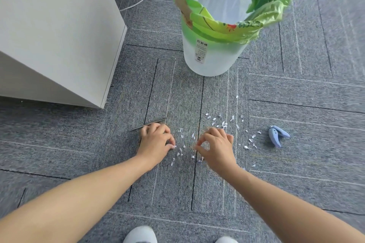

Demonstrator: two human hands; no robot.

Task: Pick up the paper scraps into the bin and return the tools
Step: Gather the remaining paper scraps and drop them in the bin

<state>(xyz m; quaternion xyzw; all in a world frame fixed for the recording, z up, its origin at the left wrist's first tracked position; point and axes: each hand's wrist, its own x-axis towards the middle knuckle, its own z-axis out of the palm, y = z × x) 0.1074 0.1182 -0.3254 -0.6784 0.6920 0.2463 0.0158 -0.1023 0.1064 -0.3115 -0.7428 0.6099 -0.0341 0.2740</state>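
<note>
Several small white paper scraps (221, 122) lie scattered on the grey carpet in front of a white bin (209, 61) lined with a clear and green bag. My left hand (156, 142) is down on the carpet, its fingertips pinching a scrap at its right side. My right hand (216, 146) is beside it with thumb and forefinger pinched together on a scrap. Metal tweezers (148, 124) lie just behind my left hand. A light blue hole punch (277, 135) lies on the carpet to the right, apart from both hands.
A white cabinet (59, 35) stands at the left, its corner close to the tweezers. A white cable (138, 0) runs along the floor behind it. The toes of my white shoes (141, 235) show at the bottom edge.
</note>
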